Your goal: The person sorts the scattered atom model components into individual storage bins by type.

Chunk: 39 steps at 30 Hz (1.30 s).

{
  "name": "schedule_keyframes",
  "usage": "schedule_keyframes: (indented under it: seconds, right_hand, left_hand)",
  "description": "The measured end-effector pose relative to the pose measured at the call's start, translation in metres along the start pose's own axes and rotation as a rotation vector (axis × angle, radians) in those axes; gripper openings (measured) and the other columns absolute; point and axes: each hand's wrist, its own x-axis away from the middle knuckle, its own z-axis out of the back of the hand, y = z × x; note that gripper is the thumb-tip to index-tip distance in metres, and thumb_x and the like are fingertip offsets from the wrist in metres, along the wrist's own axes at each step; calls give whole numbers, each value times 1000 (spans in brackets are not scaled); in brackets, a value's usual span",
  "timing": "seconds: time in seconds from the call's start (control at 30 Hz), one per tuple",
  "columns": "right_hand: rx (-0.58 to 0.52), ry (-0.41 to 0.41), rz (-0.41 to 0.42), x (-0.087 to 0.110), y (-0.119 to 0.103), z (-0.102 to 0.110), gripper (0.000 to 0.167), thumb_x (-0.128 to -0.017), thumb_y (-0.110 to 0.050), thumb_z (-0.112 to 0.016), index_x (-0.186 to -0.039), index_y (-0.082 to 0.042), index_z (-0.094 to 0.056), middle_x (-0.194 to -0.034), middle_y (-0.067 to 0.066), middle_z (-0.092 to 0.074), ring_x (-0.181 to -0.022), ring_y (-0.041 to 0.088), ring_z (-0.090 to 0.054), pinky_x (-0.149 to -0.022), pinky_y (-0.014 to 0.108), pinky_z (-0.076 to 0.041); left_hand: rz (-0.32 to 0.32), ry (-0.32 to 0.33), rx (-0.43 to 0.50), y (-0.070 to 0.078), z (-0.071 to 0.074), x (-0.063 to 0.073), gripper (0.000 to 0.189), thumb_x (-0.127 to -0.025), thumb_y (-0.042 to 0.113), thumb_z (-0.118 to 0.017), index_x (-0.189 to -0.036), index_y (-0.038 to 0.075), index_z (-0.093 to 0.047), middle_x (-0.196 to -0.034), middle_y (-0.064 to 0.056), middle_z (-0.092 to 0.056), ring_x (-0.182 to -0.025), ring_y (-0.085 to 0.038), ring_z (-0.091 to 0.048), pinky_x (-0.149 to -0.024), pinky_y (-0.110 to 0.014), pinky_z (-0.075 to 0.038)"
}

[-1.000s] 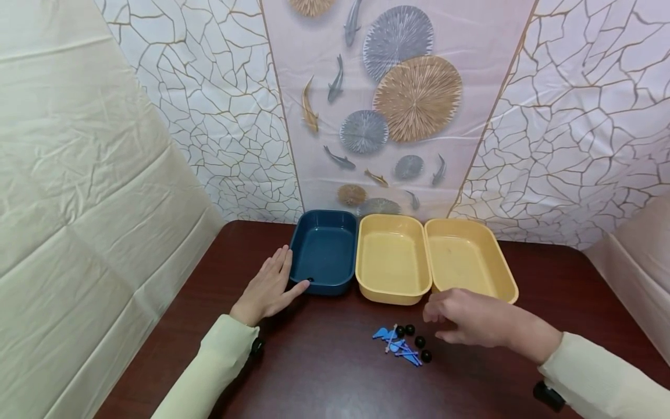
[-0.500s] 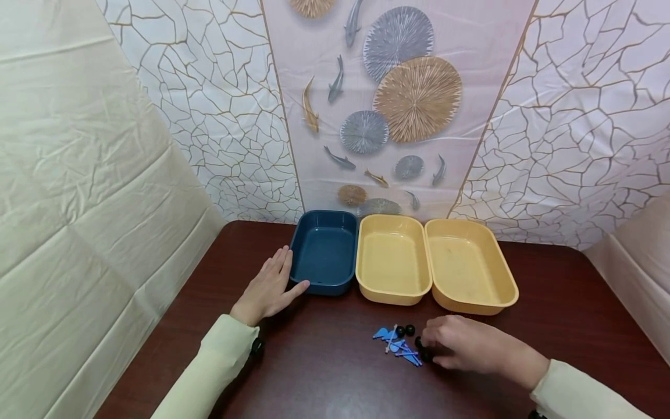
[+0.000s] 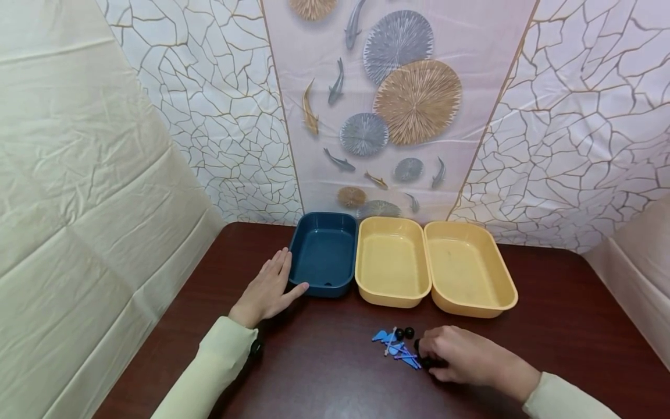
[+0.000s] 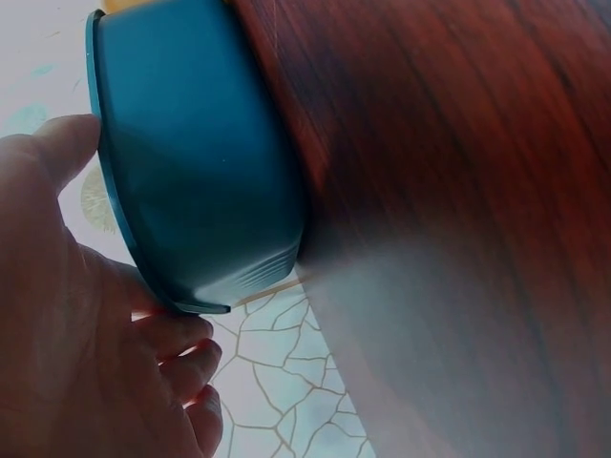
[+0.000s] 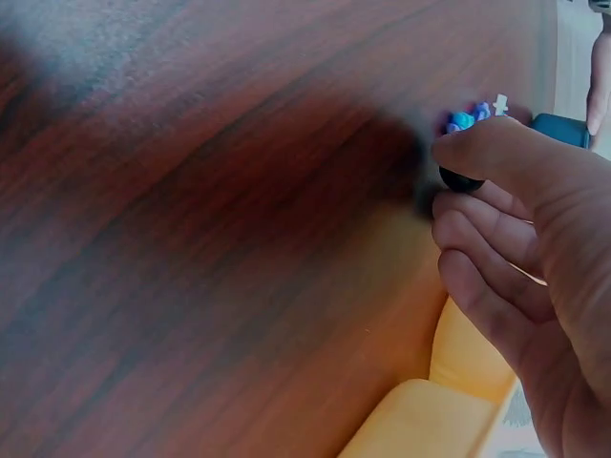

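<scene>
In the head view my left hand point(image 3: 265, 287) rests with straight fingers against the left side and near corner of the dark blue tray point(image 3: 348, 241); the left wrist view has its thumb on the tray's rim. A small black ball point(image 3: 328, 284) shows at the near end inside that tray. My right hand point(image 3: 463, 355) is low over the table, thumb and fingers curled round a black ball point(image 5: 462, 179). Left of its fingertips lies a pile of light blue flat pieces point(image 3: 379, 336) and thin purple sticks point(image 3: 405, 356), with two black balls point(image 3: 409, 332) beside it.
Two yellow trays, a middle one point(image 3: 394, 301) and a right one point(image 3: 473, 311), stand in a row with the blue tray along the back of the dark wooden table point(image 3: 324, 361). Patterned cloth point(image 3: 251, 116) hangs behind them, with plain cloth point(image 3: 104, 233) at the left.
My right hand has come down and toward me from the right yellow tray to the black balls and taken hold of one. The ball in the blue tray has rolled right. My left hand stays put.
</scene>
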Motion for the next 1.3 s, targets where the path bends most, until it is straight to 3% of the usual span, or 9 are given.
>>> schedule_keyframes:
  seconds: [0.33,0.67,0.97,1.3]
  right_hand:
    - [37,26,10,-10,-1,22,21,-83,-11,-86,-90,-20,-69,-82,-16,-56,-72,-10,-46,-60,10,-42]
    - [88,9,2,-30,2,48,23,-82,-11,-85,-82,-21,-64,-78,-13,-58,-71,-7,-45,-60,12,-41]
    - [90,27,-8,-63,8,70,22,-84,-6,-82,-81,-16,-63,-74,-4,-55,-68,-2,-39,-61,15,-38]
    - [122,-4,-36,-106,11,82,14,-88,-8,-81,-85,-14,-69,-77,-2,-60,-70,5,-47,-64,18,-43]
  left_hand:
    - [-4,2,3,0,-1,0,95,-107,60,-48,-167,-5,-13,-177,-22,-10,-165,-40,-13,-135,-56,-15]
    - [-11,14,3,-1,-2,0,95,-106,59,-50,-167,-5,-15,-177,-22,-13,-165,-41,-16,-134,-57,-17]
    - [-7,13,-2,-1,0,1,95,-106,60,-50,-166,-5,-15,-177,-22,-13,-165,-41,-16,-134,-56,-17]
    - [-18,19,-16,-1,-2,0,95,-106,60,-49,-166,-5,-17,-176,-23,-15,-165,-41,-17,-134,-56,-18]
